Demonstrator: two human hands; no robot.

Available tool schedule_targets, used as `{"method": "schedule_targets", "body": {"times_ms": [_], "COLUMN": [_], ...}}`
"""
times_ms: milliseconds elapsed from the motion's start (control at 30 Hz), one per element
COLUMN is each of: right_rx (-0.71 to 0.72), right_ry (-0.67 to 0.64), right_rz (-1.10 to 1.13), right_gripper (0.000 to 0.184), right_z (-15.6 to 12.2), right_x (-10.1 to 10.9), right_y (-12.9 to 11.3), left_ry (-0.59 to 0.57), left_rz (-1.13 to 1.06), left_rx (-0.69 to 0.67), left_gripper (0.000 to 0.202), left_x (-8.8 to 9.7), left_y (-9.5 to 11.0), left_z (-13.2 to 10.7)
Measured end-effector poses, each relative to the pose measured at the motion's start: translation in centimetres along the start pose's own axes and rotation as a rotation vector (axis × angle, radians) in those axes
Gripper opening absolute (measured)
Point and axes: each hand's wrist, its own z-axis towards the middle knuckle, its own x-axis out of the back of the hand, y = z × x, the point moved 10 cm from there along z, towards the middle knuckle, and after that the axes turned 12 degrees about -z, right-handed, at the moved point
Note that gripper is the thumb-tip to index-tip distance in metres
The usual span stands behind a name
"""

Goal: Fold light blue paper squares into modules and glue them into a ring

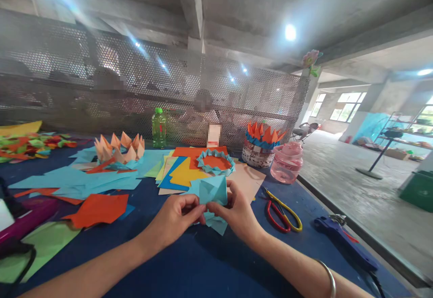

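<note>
A light blue sheet of paper point(212, 189) with folded edges is held up between my two hands, above the dark blue table. My left hand point(186, 210) pinches its lower left corner between thumb and fingers. At the right side, my right hand point(237, 205) grips it with the thumb in front and fingers behind. More light blue paper point(216, 223) lies below the hands. Just beyond them a ring of folded light blue paper point(215, 162) rests on orange paper point(184, 152), beside blue and yellow sheets point(186, 172).
Scissors point(283, 210) with red and yellow handles and a blue corded tool point(347, 239) lie at right. Behind them stand a pink plastic container point(287, 162) and a tub with folded paper point(259, 149). A peach paper crown point(120, 149) and green bottle point(158, 128) stand left. Perforated panel point(162, 77) behind.
</note>
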Motion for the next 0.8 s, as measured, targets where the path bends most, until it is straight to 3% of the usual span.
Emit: {"method": "schedule_targets", "body": {"times_ms": [333, 600, 800], "right_rx": [-0.01, -0.055, -0.051], "right_ry": [-0.034, 0.018, 0.033], "right_rz": [0.114, 0.045, -0.028], "right_gripper": [0.049, 0.05, 0.042], "right_z": [0.1, 0.3, 0.7], "right_x": [-0.1, 0.6, 1.0], "right_y": [0.0, 0.4, 0.9], "left_ry": [0.015, 0.028, 0.073], "left_rz": [0.082, 0.113, 0.12], "left_rx": [0.024, 0.015, -0.03], "left_gripper": [0.035, 0.032, 0.035], "left_x": [0.1, 0.7, 1.2], "left_y": [0.4, -0.5, 0.2], "left_z": [0.1, 0.5, 0.8]}}
